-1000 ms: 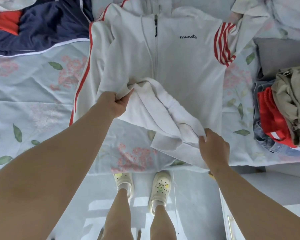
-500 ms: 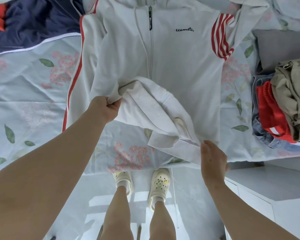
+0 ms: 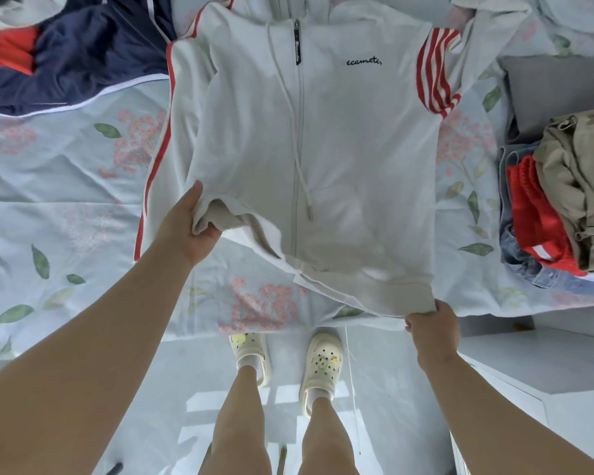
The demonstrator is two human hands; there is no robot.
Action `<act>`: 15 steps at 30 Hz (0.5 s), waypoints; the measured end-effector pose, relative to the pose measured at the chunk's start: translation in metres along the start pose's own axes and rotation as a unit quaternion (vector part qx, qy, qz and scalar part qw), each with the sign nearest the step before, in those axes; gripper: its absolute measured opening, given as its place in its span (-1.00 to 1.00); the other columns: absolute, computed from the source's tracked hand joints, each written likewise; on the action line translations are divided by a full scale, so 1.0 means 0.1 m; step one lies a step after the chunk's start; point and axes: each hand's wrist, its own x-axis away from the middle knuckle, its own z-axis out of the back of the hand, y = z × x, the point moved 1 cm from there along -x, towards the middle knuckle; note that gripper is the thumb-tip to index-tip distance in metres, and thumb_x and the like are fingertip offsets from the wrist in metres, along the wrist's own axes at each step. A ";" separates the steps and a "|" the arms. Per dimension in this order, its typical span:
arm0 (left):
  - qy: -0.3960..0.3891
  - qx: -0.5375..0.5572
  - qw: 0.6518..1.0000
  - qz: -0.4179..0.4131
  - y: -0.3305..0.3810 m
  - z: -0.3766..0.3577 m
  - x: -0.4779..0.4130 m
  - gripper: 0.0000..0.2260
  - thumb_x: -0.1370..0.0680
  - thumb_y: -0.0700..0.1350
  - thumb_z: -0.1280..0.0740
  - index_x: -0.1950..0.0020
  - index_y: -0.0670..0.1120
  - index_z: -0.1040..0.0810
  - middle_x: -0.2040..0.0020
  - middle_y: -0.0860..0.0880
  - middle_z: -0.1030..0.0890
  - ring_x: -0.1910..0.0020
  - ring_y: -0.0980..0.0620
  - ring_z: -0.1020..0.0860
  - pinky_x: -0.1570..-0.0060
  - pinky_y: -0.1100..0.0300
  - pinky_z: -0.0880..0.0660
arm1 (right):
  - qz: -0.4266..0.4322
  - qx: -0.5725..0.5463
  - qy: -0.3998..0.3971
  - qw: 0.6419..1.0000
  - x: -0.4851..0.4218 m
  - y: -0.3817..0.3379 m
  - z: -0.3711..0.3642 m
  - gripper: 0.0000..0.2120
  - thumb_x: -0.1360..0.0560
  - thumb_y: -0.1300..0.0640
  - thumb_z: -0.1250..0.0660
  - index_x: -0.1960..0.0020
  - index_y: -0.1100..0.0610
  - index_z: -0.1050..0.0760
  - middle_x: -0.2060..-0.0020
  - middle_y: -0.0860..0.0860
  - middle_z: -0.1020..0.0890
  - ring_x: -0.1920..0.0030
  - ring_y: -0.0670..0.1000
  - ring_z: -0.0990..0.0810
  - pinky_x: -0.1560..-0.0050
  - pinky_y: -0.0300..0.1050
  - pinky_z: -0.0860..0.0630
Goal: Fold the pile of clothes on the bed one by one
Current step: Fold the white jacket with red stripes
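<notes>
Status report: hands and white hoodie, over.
Left hand grips hem; right hand grips other corner. White hoodie face up on bed. Folded stack apart.

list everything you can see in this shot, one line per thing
hoodie: 1, white with red stripes, front up, mid bed
jacket: 1, navy with white piping, far left
orange garment: 1, orange-red, beside the jacket
khaki garment: 1, khaki, top of right stack
red garment: 1, red, partly under the khaki
denim garment: 1, blue, bottom of stack
grey item: 1, grey, behind the stack
bedsheet: 1, pale blue floral, covering bed
cabinet: 1, white, lower right
clogs: 2, cream, on the feet
left hand: 1, grips hoodie's lower left
right hand: 1, grips hem's right corner
</notes>
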 end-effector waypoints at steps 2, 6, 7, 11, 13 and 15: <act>0.019 -0.035 0.999 -0.035 0.00 0.07 0.07 -0.62 -0.61 -0.21 -0.22 -0.43 -0.14 -0.29 -0.01 -0.11 -0.56 0.16 0.03 -0.56 -0.12 0.17 -0.50 | 0.018 0.007 -0.006 1.000 0.02 -0.03 0.08 -0.95 -0.42 0.29 -0.27 0.20 0.19 -0.45 0.36 0.13 -0.54 0.31 0.14 -0.46 0.40 -0.18 -0.30; 0.082 -0.109 0.989 -0.062 -0.02 0.15 0.31 -0.54 -0.57 -0.35 -0.21 -0.39 0.03 -0.28 -0.04 -0.10 -0.52 0.43 0.11 -0.53 0.42 0.40 -0.35 | 0.096 0.012 -0.011 0.995 0.05 -0.11 0.29 -0.86 -0.49 0.25 -0.23 0.25 0.21 -0.42 0.33 0.16 -0.54 0.33 0.15 -0.43 0.27 -0.04 -0.38; 0.100 -0.122 0.986 -0.060 -0.03 0.18 0.38 -0.61 -0.56 -0.36 -0.22 -0.29 0.02 -0.35 0.03 -0.09 -0.52 0.51 0.12 -0.52 0.59 0.39 -0.27 | 0.122 0.017 -0.009 0.992 0.09 -0.16 0.36 -0.90 -0.50 0.27 -0.21 0.19 0.21 -0.43 0.30 0.16 -0.57 0.32 0.16 -0.47 0.24 -0.04 -0.40; 0.194 -0.184 0.959 -0.092 -0.06 0.30 0.67 -0.70 -0.49 -0.39 -0.32 -0.07 -0.02 -0.53 0.08 -0.07 -0.54 0.30 -0.01 -0.54 0.65 0.42 -0.29 | 0.161 -0.039 0.020 0.986 0.22 -0.32 0.73 -0.77 -0.49 0.38 -0.08 -0.01 0.10 -0.38 0.33 0.08 -0.58 0.31 0.13 -0.59 0.21 -0.06 -0.51; 0.226 -0.263 0.929 -0.129 -0.08 0.37 0.82 -0.72 -0.44 -0.39 -0.38 -0.03 -0.06 -0.57 0.10 -0.08 -0.55 0.33 -0.02 -0.49 0.64 0.40 -0.31 | 0.160 -0.061 0.064 0.983 0.25 -0.38 0.98 -0.69 -0.49 0.39 -0.02 -0.01 0.01 -0.31 0.35 0.05 -0.52 0.33 0.16 -0.55 0.22 -0.02 -0.52; 0.250 -0.358 0.885 -0.163 -0.11 0.43 0.94 -0.74 -0.42 -0.36 -0.40 -0.04 -0.11 -0.60 0.19 -0.06 -0.55 0.39 -0.03 -0.45 0.58 0.33 -0.37 | 0.176 -0.029 0.099 0.979 0.24 -0.39 1.24 -0.66 -0.49 0.39 -0.01 -0.04 -0.01 -0.32 0.32 0.06 -0.49 0.31 0.19 -0.50 0.22 0.03 -0.49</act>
